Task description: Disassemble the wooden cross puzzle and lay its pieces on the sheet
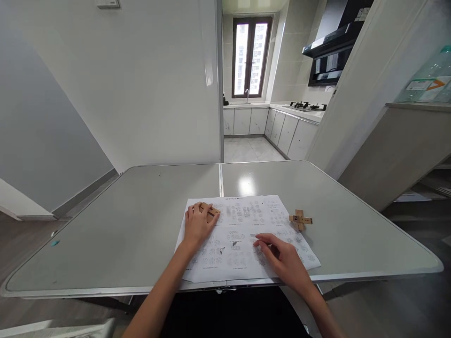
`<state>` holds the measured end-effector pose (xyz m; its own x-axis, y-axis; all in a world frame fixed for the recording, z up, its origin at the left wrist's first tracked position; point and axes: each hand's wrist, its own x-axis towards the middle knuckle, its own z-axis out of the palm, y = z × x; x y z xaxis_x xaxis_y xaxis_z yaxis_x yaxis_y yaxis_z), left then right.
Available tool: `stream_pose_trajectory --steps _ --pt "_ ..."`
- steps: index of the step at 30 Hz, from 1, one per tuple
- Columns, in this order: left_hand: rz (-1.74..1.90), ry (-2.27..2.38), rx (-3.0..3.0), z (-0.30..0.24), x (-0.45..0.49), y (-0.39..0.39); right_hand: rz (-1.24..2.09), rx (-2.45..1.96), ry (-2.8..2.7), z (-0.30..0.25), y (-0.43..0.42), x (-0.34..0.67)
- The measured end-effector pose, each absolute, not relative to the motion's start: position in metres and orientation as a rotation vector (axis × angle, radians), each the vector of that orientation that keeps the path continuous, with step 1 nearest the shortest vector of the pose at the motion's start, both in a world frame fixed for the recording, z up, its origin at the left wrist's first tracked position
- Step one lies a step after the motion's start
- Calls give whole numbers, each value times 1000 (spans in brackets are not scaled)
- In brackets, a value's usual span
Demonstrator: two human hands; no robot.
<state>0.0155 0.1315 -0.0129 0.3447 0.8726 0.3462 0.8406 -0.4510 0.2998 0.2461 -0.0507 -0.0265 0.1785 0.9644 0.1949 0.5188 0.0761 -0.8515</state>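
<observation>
A white printed sheet (243, 263) with rows of small diagrams lies at the front middle of the table. Over its upper left part, my left hand (200, 225) has its fingers bent around a light brown wooden puzzle piece (210, 212), which they partly cover. My right hand (283, 258) rests low over the sheet's right half, fingers loosely curved and slightly apart, with nothing visible in them. A cross-shaped wooden puzzle (299, 219) with dark letters on it lies by the sheet's right edge, beyond my right hand.
The pale grey table (116, 234) has rounded corners and a seam down its middle. A small teal bit (55, 243) lies near its left edge. Behind stands a white sliding panel (169, 84) beside a kitchen opening. Large plastic bottles (430, 77) stand on a ledge at right.
</observation>
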Motion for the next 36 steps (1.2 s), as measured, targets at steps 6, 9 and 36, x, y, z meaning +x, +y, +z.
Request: stream_pose_trajectory --steps 6,9,36 --pt "726 1650 2519 -13 3 148 638 -1563 -1416 -25 -52 244" --pt "734 1634 2528 -14 2 149 612 -1576 -1309 -29 -49 248" --pt "968 1534 2515 -16 -1 148 797 -1259 -576 -34 -36 269"
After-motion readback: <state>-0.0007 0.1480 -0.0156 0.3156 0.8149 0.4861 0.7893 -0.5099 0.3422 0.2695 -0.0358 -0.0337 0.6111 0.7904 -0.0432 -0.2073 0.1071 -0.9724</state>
